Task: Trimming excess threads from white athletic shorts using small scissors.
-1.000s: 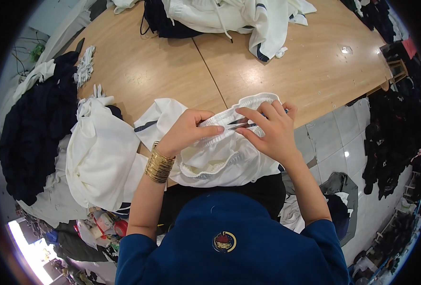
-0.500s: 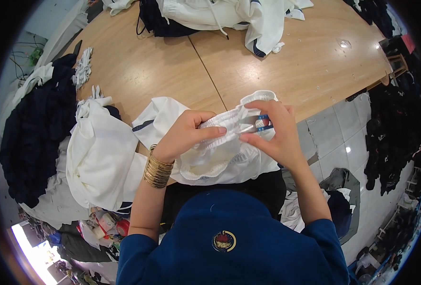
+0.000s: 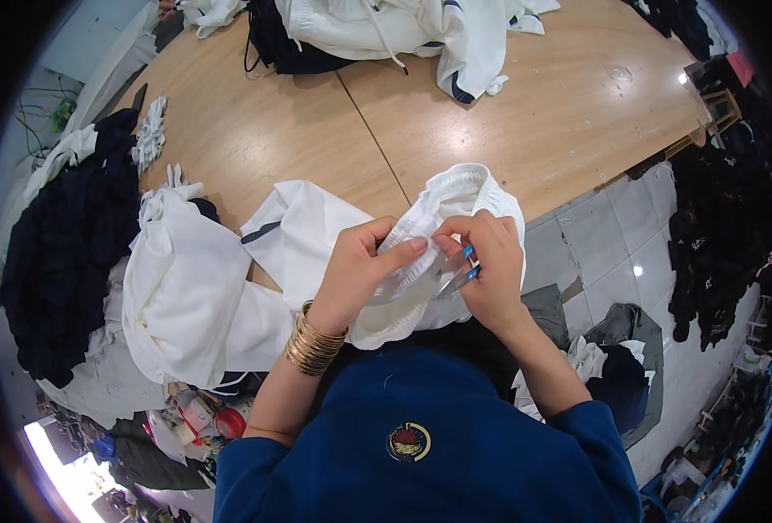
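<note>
A white garment (image 3: 512, 205) with a gathered elastic waistband (image 3: 460, 179) lies across my lap and the table's near edge. My left hand (image 3: 364, 275) pinches the waistband between thumb and fingers. Small blue-handled thread snips (image 3: 469, 272) sit in my right hand (image 3: 493, 270), their blades angled toward the band beside my left thumb. My right thumb and fingertips are close to the band; whether they also grip a thread is too small to tell. The garment's white leg (image 3: 303, 218), with a dark stripe, spreads leftward on the table.
More white garments (image 3: 181, 288) and a dark navy pile (image 3: 63, 253) lie at the left. White and navy clothes (image 3: 360, 26) are heaped on the table's (image 3: 543, 113) far side. A grey bag (image 3: 647, 336) of cloth stands on the tiled floor at right, near black garments (image 3: 713, 244).
The waistband has turned and now forms an open loop. My right hand has moved slightly down, and the snips have tilted toward the band. My left hand has shifted a little right.
</note>
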Tool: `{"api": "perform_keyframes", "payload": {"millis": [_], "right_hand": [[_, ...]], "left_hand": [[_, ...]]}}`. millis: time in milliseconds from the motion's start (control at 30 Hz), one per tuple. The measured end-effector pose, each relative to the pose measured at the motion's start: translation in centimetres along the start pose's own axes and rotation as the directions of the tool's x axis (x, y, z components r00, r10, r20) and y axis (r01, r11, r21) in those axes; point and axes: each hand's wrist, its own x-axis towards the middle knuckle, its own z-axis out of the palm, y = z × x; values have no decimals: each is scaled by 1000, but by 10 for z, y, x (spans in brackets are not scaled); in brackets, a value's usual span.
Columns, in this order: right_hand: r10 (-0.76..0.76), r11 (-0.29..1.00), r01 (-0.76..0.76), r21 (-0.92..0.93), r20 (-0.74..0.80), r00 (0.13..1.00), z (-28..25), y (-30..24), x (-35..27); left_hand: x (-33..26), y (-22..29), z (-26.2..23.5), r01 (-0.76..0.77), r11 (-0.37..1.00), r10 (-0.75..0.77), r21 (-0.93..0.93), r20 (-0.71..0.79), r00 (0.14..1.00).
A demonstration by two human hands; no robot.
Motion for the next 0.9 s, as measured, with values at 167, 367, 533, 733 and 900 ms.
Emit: {"api": "perform_keyframes", "payload": {"millis": [167, 367, 533, 733, 900], "right_hand": [[529, 455, -550, 700, 284, 800, -16, 0, -6], [276, 930, -317, 188, 215, 937, -54, -5, 4], [19, 999, -8, -34, 329, 944, -63, 3, 2], [-16, 997, 39, -71, 303, 953, -59, 3, -1], [-36, 996, 61, -71, 315, 948, -60, 4, 0]], "left_hand": [[-8, 5, 1, 6, 1000, -7, 24, 40, 999], [-16, 6, 3, -45, 996, 45, 71, 8, 999], [-19, 6, 4, -79, 989, 76, 123, 27, 997], [-22, 10, 4, -68, 982, 55, 176, 78, 995], [-23, 12, 8, -80, 981, 64, 177, 95, 993]]}}
